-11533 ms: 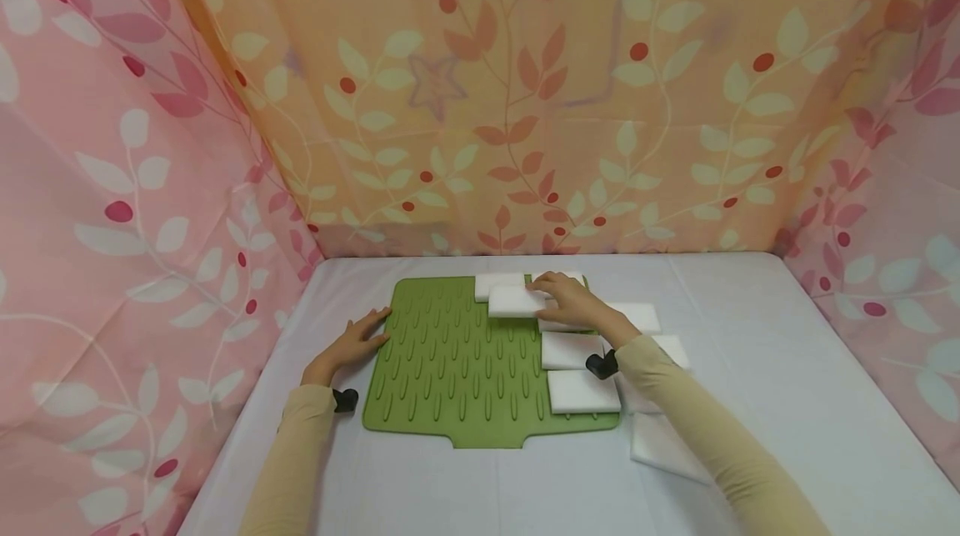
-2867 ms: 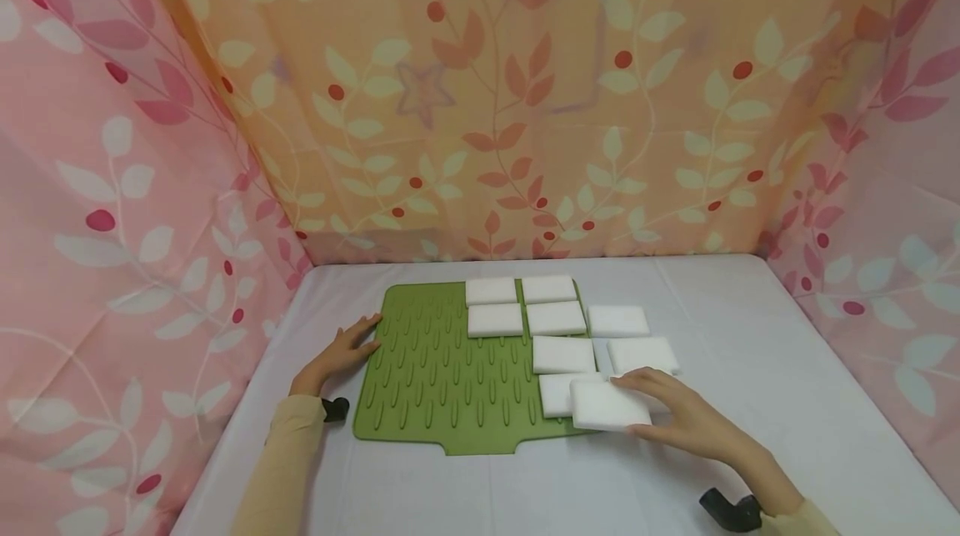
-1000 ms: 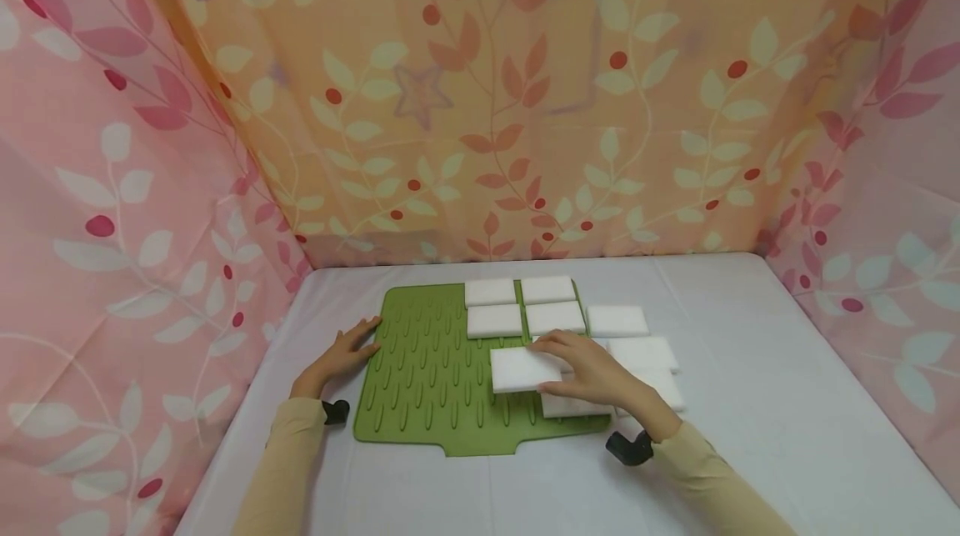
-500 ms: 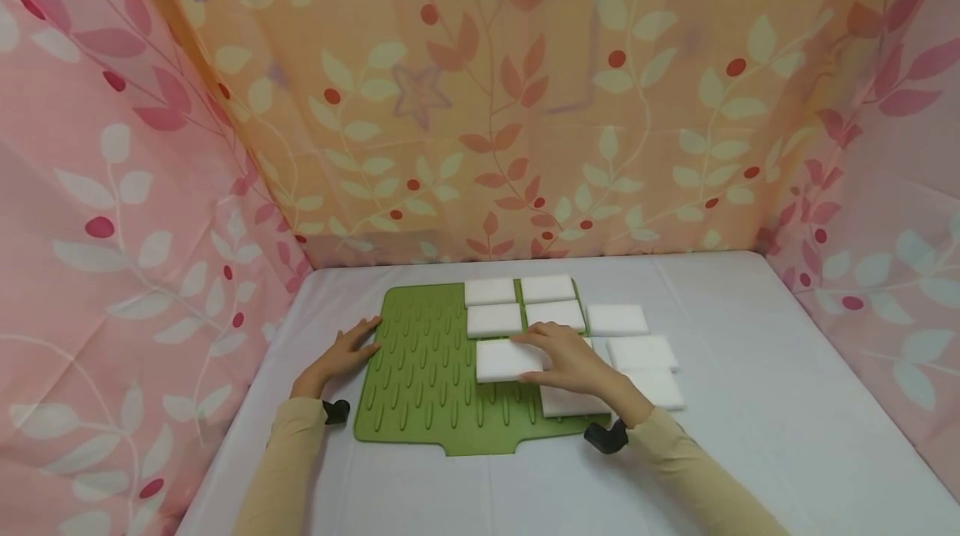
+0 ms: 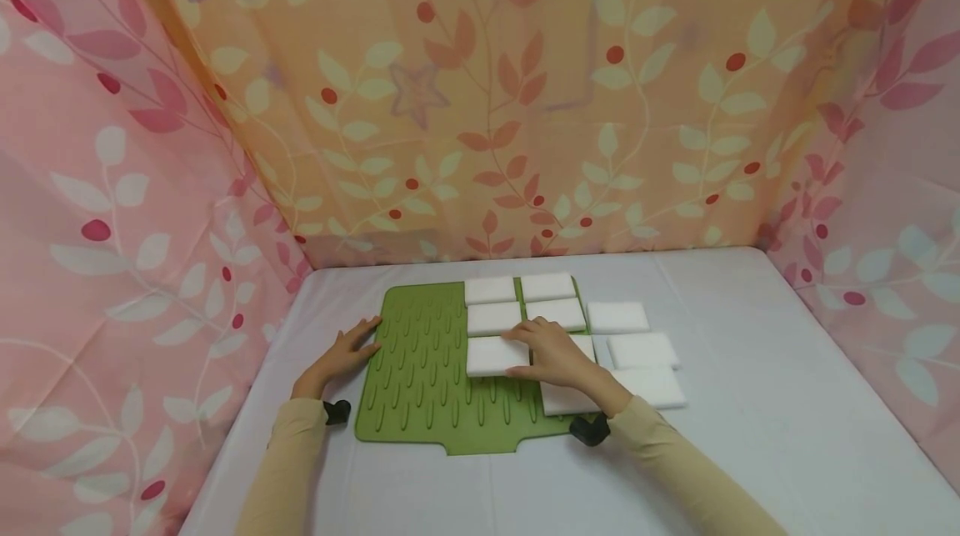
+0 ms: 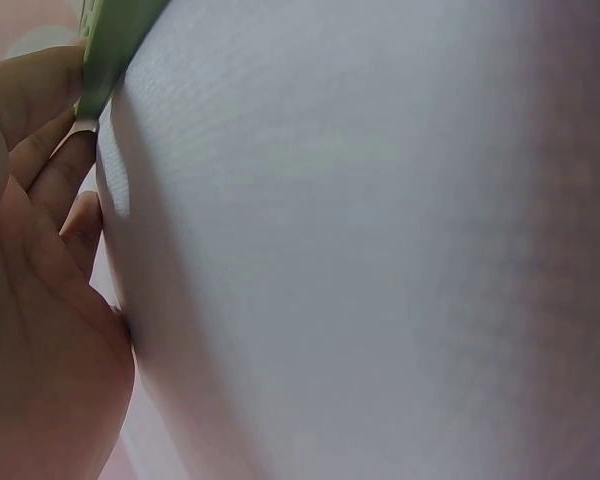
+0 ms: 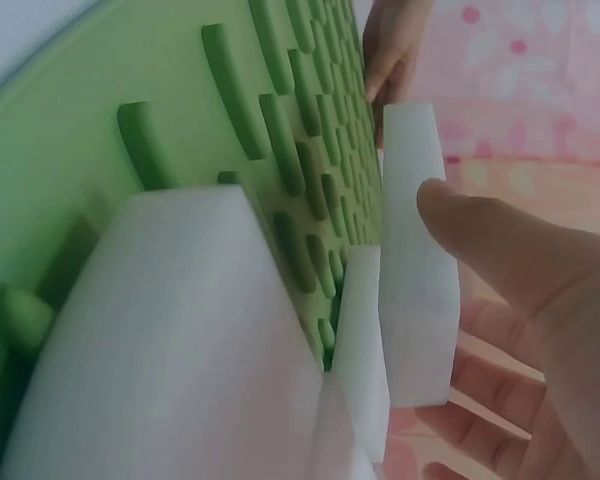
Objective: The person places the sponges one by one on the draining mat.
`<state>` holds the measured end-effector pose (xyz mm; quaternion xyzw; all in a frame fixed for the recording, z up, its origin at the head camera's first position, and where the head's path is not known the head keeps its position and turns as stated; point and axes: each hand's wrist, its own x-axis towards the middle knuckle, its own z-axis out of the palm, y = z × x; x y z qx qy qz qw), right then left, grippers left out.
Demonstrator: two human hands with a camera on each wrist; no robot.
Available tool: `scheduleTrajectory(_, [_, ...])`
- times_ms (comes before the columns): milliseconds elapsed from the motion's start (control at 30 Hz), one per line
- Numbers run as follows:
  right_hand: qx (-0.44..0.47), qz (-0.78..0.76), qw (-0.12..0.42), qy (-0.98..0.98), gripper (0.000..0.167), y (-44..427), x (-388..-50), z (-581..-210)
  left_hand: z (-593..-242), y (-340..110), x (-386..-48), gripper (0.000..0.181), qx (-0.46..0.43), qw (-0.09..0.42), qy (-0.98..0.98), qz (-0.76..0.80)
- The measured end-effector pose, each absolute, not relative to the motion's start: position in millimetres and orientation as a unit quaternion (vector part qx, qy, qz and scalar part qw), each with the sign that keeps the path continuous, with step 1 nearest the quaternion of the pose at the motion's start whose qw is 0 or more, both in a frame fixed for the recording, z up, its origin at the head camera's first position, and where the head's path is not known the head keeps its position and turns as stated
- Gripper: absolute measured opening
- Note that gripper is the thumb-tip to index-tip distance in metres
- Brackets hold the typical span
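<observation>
My right hand (image 5: 553, 355) pinches a white rectangular block (image 5: 492, 356) by its right end, over the green ridged mat (image 5: 420, 369). In the right wrist view the thumb lies on the near side of the held block (image 7: 412, 230), the fingers behind it. Directly behind the held block is another white block (image 5: 492, 318), with more to its right. My left hand (image 5: 339, 361) rests at the mat's left edge with fingers extended; the left wrist view shows the hand (image 6: 50, 250) touching the mat's edge (image 6: 115, 50).
Two more white blocks (image 5: 489, 290) (image 5: 547, 287) lie along the mat's far edge. Others (image 5: 617, 317) (image 5: 643, 350) (image 5: 652, 388) sit on the white-covered table (image 5: 765, 419) right of the mat. Patterned curtains (image 5: 487, 102) stand behind and at both sides.
My right hand has brought the held block from the right side leftward over the mat, then a little farther back. The left hand has stayed at the mat's edge.
</observation>
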<state>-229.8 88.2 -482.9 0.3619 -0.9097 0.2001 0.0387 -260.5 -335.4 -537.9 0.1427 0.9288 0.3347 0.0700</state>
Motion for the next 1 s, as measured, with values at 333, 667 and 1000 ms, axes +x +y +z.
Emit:
scheduleTrajectory(333, [0.345,0.175,0.036,-0.921,0.062,76.9,-238.1,-488.9,-534.3,-333.1,-258.6,0.059,0.148,0.067,0.926,0.342])
scheduleTrajectory(667, [0.33,0.17,0.034,-0.928,0.061,73.7,-242.3,-494.8,-532.5,-332.3,-257.1,0.059,0.144,0.068,0.927,0.34])
scheduleTrajectory(1000, [0.325,0.162,0.028,-0.931,0.059,73.5,-245.6,-498.1,-533.7,-333.1,-257.4,0.059,0.151,0.064,0.924,0.345])
